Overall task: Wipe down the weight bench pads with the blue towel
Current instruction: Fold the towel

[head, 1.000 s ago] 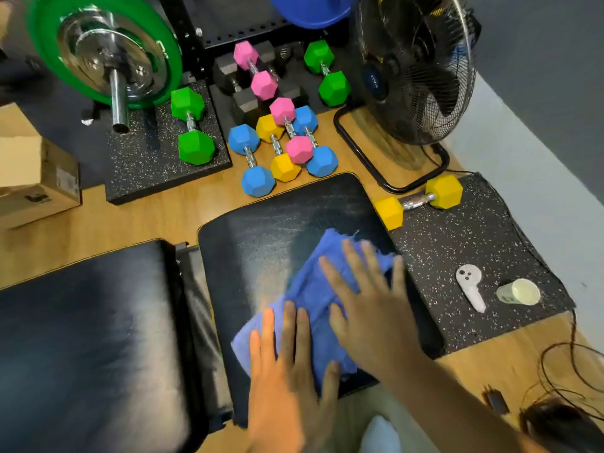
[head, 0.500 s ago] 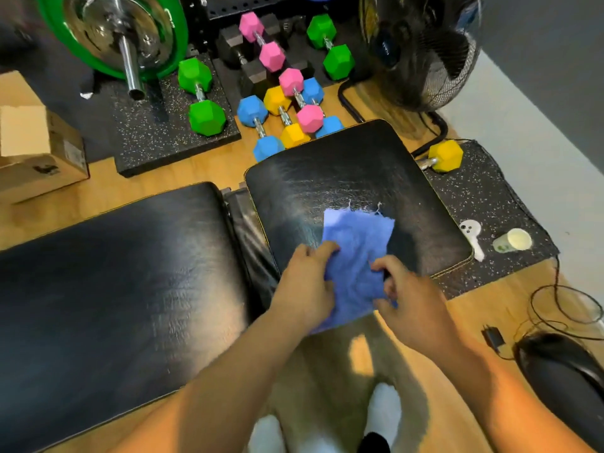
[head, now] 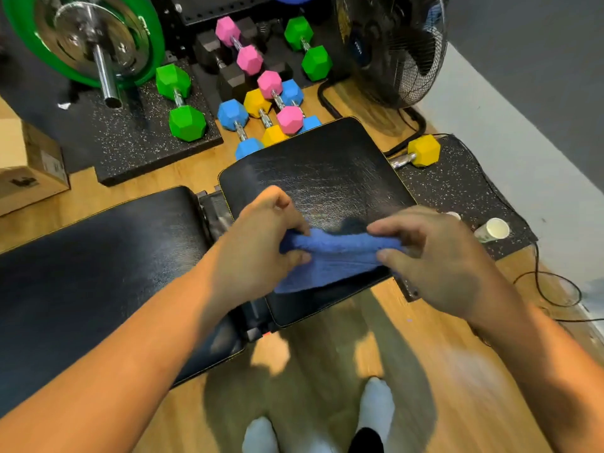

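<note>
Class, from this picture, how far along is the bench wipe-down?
Seemingly done: the small pad shows wipe streaks. In hand: the left hand and right hand pinch the blue towel, bunched over that pad's near edge. Left: the long pad, which the towel isn't touching.

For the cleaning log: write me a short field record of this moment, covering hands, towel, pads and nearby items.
left hand: grips the left end of the blue towel
right hand: pinches the towel's right end
towel: bunched between both hands, lower part over the seat pad
back pad: left of the seat pad, separated by a gap
nearby: paper cup on the speckled mat at right; dumbbells beyond the seat pad
</note>
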